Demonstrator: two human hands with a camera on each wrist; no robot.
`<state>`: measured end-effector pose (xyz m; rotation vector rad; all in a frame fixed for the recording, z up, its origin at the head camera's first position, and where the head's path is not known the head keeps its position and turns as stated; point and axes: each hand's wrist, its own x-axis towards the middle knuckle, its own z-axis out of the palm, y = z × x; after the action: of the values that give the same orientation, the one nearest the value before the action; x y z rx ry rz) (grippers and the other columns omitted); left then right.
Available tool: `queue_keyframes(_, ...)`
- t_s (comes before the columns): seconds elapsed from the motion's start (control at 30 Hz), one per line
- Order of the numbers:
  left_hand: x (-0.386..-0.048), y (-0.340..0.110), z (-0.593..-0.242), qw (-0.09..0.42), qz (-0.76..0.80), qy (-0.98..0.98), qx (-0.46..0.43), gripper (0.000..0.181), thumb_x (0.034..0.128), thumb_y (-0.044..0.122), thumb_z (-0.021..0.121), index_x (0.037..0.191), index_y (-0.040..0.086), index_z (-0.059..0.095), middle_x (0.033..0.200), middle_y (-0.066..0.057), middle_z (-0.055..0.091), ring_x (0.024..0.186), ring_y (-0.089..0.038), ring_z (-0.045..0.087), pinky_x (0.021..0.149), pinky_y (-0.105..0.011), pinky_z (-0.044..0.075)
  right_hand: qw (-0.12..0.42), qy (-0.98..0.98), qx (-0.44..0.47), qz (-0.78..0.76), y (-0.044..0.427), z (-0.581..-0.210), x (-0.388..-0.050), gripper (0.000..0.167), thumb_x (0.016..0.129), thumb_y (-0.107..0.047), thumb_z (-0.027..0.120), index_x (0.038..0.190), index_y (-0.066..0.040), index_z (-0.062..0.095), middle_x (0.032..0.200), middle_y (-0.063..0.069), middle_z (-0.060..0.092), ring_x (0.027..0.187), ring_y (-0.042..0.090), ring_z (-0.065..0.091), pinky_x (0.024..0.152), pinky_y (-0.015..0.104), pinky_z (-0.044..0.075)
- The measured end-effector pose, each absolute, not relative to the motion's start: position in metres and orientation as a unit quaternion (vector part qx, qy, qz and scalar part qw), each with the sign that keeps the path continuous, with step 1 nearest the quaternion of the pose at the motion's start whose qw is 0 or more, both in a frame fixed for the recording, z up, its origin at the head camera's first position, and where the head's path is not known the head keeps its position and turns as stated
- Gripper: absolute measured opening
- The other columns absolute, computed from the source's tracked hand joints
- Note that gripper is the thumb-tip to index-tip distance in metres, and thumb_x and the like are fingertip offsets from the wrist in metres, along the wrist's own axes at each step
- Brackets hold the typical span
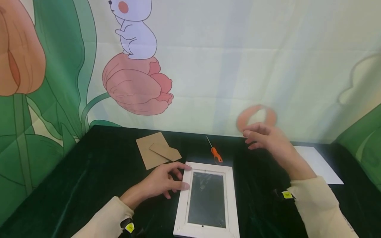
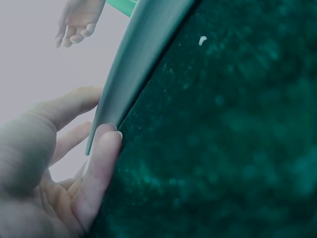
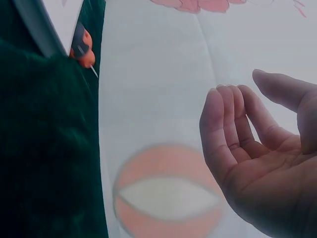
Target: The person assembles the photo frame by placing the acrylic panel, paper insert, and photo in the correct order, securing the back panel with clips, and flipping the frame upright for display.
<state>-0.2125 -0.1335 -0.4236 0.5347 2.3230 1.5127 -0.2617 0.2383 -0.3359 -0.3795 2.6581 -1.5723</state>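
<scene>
A white picture frame (image 1: 184, 211) lies on the dark green cloth, and inside it a dark, shiny, see-through-looking pane (image 1: 206, 200) shows smudges of glare. My left hand (image 1: 163, 180) grips its left edge near the top corner. In the left wrist view, the thumb (image 2: 74, 105) is over the frame's face and a fingertip (image 2: 110, 141) presses its side. My right hand (image 1: 269, 140) is raised over the table's far right part, fingers loosely bent, with nothing visible in it. Beyond the frame lies a screwdriver (image 1: 216, 154) with an orange handle.
Behind my left hand lie a brown board (image 1: 146, 150) and a smaller brown piece (image 1: 166, 152) overlapping it. A white sheet (image 1: 322, 167) is at the right, partly behind my right forearm. A printed curtain (image 1: 208, 72) hangs right behind the table.
</scene>
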Motion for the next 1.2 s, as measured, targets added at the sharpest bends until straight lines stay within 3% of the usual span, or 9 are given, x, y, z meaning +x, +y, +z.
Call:
queue_keyframes(0.27, -0.214, -0.134, -0.425, 0.162, 0.522, 0.818, 0.178, 0.053, 0.0908, 0.021, 0.087, 0.14, 0.016, 0.067, 0.108, -0.01, 0.062, 0.073, -0.021, 0.066, 0.053, -0.036, 0.06, -0.001, 0.86, -0.093, -0.501, 0.27, -0.326, -0.263, 0.055, 0.103, -0.049, 0.066, 0.137, -0.006, 0.06, 0.126, 0.01, 0.065, 0.106, 0.024, 0.068, 0.092, 0.029, 0.058)
queue_keyframes(0.57, -0.215, -0.134, -0.425, 0.161, 0.522, 0.818, 0.179, 0.054, 0.091, 0.022, 0.087, 0.14, 0.015, 0.067, 0.109, -0.01, 0.062, 0.074, -0.022, 0.066, 0.054, -0.036, 0.06, -0.016, 0.856, -0.045, -0.515, 0.312, -0.32, -0.267, 0.055, 0.103, -0.053, 0.066, 0.139, -0.013, 0.058, 0.128, -0.003, 0.063, 0.109, 0.013, 0.066, 0.09, 0.02, 0.055)
queue_keyframes(0.8, -0.214, -0.134, -0.425, 0.164, 0.522, 0.818, 0.178, 0.054, 0.0908, 0.022, 0.087, 0.14, 0.015, 0.067, 0.108, -0.009, 0.063, 0.072, -0.021, 0.066, 0.053, -0.036, 0.06, -0.012, 0.852, -0.029, -0.523, 0.342, -0.322, -0.268, 0.042, 0.107, -0.046, 0.062, 0.138, -0.018, 0.057, 0.128, -0.009, 0.059, 0.108, 0.004, 0.064, 0.085, 0.017, 0.055)
queue_keyframes(0.9, -0.214, -0.134, -0.425, 0.162, 0.521, 0.818, 0.181, 0.054, 0.0906, 0.022, 0.087, 0.14, 0.016, 0.067, 0.108, -0.009, 0.063, 0.072, -0.021, 0.066, 0.053, -0.036, 0.06, -0.019, 0.856, -0.019, -0.517, 0.351, -0.322, -0.267, 0.044, 0.106, -0.048, 0.062, 0.138, -0.019, 0.056, 0.13, -0.01, 0.057, 0.109, 0.002, 0.063, 0.086, 0.015, 0.054)
queue_keyframes(1.07, -0.214, -0.134, -0.426, 0.157, 0.518, 0.82, 0.184, 0.054, 0.0907, 0.022, 0.087, 0.14, 0.015, 0.067, 0.108, -0.009, 0.064, 0.071, -0.021, 0.066, 0.053, -0.037, 0.06, -0.025, 0.848, 0.019, -0.53, 0.367, -0.322, -0.264, 0.053, 0.102, -0.052, 0.067, 0.14, -0.017, 0.057, 0.126, -0.014, 0.058, 0.108, 0.001, 0.062, 0.083, 0.013, 0.053)
queue_keyframes(1.2, -0.213, -0.134, -0.427, 0.158, 0.517, 0.821, 0.182, 0.054, 0.0907, 0.022, 0.087, 0.14, 0.016, 0.067, 0.108, -0.01, 0.064, 0.071, -0.021, 0.066, 0.054, -0.037, 0.06, -0.027, 0.839, 0.041, -0.541, 0.381, -0.325, -0.264, 0.048, 0.101, -0.048, 0.071, 0.137, -0.018, 0.061, 0.118, -0.02, 0.062, 0.103, -0.001, 0.064, 0.078, 0.014, 0.055)
